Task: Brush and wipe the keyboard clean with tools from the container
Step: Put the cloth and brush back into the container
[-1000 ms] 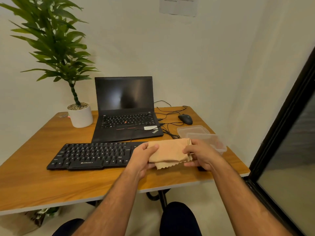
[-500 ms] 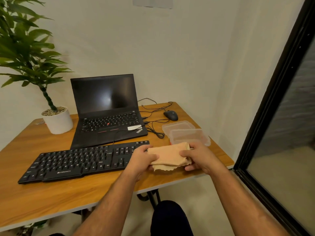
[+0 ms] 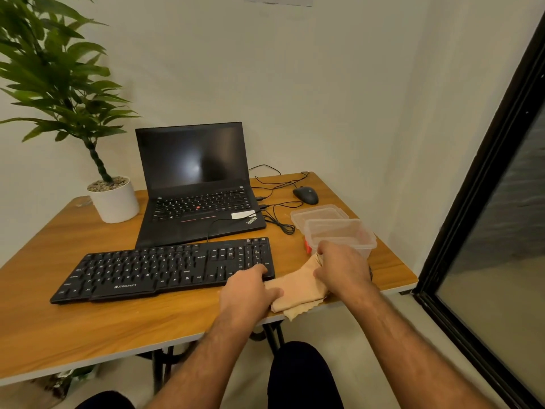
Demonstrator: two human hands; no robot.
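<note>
The tabletop (image 3: pixel 88 320) is carrying the keyboard (image 3: pixel 165 267), which is lying stiff and flat just left of the hands, and the container (image 3: pixel 342 231) is sitting just beyond the right hand (image 3: pixel 343 268). Between the hands the cloth (image 3: pixel 298 287) is lying folded, likely light, soft and limp. The left hand (image 3: pixel 247 290) is pinching its near-left edge and the right hand is gripping its far end; it is best taken bunched.

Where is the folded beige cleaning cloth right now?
In the head view, the folded beige cleaning cloth lies at the wooden table's front edge, gripped by both hands, right of the black keyboard and before the clear plastic container.
</note>
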